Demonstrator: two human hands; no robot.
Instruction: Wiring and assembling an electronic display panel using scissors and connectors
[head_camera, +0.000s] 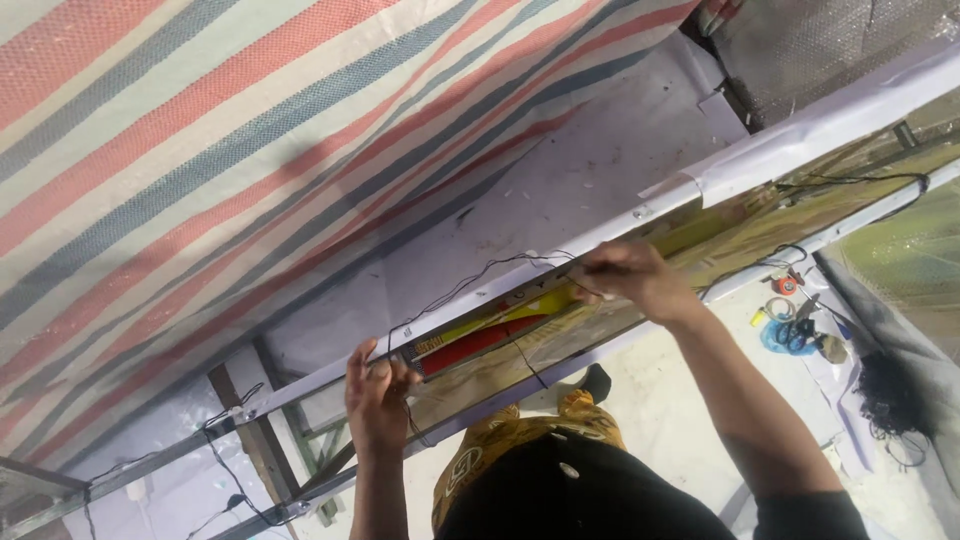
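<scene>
Wire (470, 285) is what we are looking at here, thin and black, running in a loose line along the upper rail of a long pale metal frame (560, 262) that crosses the head view on a slant, low at the left and high at the right. We see it lift clear of the rail in a shallow bow between the two hands, and a second strand drops down across the clear panel (500, 375) set in the frame. Behind that panel we make out yellow and red sheets (490, 328), bright against the dull glazing.

Now the hands. The left hand (378, 395) comes up from below on a bare forearm, palm turned away from us, fingers curled close together at the lower rail where the wire comes down, seemingly nipping the strand, though we cannot tell for sure. The right hand (628, 278) reaches further along, arm stretched out long from the shoulder, knuckles up, fingers bunched tight and pinching the wire against the upper rail.

Above all this we have a striped tarpaulin (250, 150), red, blue and cream bands, filling the top left. Off to the right, on the pale floor (690, 400), tape rolls and blue-handled scissors (795, 325) lie in a small cluster, with a tangle of black wire (890, 400) just beside them.
</scene>
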